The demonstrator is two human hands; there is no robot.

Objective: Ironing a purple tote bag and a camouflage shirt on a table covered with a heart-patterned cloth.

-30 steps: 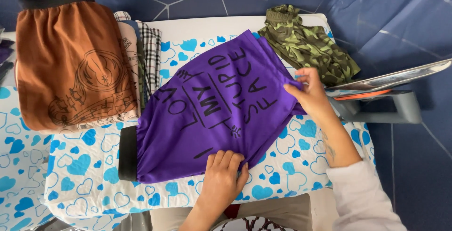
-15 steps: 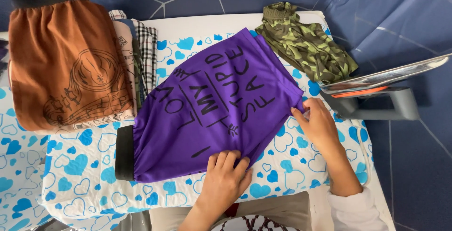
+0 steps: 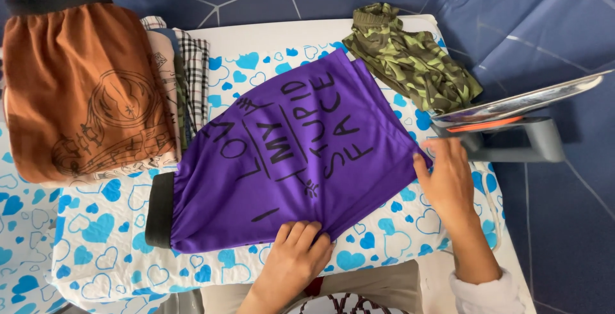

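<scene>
Head view: left hand (image 3: pixel 295 256) presses flat, fingers spread, on the near hem of the purple shorts (image 3: pixel 288 160), as before. Right hand (image 3: pixel 448 179), open, now rests at the shorts' right corner, farther right than half a second ago. Shorts lie spread on the heart-print worktop (image 3: pixel 83 237). Beyond, camouflage garment (image 3: pixel 410 64); orange shorts (image 3: pixel 70 96) are cut off at left.

The orange shorts (image 3: pixel 77 90) hide most of the folded stack (image 3: pixel 186 77) beneath.
</scene>
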